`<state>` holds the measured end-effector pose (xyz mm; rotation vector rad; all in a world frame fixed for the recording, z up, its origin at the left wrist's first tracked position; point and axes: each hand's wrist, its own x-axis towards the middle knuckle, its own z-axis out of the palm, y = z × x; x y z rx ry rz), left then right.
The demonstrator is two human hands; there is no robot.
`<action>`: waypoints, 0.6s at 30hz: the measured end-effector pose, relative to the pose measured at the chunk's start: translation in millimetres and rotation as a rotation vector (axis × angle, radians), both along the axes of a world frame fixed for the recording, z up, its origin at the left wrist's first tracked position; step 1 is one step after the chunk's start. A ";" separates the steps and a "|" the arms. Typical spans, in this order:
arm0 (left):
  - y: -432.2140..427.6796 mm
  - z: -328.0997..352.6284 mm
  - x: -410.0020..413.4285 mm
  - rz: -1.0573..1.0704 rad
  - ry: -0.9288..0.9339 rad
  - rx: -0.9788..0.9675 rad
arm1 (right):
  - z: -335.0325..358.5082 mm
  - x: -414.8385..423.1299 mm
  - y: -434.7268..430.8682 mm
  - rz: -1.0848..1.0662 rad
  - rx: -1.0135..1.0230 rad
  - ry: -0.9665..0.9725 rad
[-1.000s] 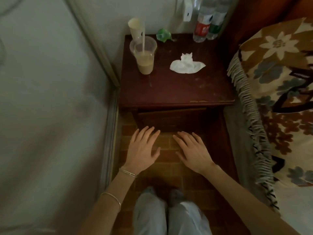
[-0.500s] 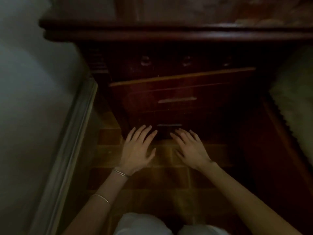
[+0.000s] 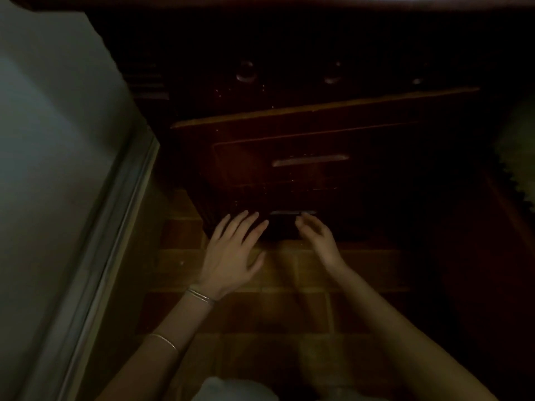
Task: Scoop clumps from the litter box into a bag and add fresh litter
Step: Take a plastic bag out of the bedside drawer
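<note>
Deep shadow hides the dark cabinet's [image 3: 289, 175] lower front.

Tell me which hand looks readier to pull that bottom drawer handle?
Probably the right hand: its curled fingertips sit just below the bottom drawer handle. The left hand is spread flat, off to the handle's left.

No readable text, labels, brand names, numbers or signs appear anywhere; the scene is very dim throughout.
</note>
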<state>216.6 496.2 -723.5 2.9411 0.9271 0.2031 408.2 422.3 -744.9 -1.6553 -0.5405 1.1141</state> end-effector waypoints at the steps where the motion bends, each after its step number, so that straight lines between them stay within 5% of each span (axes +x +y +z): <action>1: 0.5 -1.2 -0.9 0.002 0.004 0.000 | -1.9 1.1 3.7 -0.067 0.037 0.131; 8: -2.2 4.3 -11.1 0.000 -0.003 -0.006 | 8.5 7.5 16.9 -0.336 0.245 0.794; 18: -16.3 21.3 -22.1 -0.021 -0.066 0.033 | 13.5 -9.6 -8.8 -0.329 0.216 0.810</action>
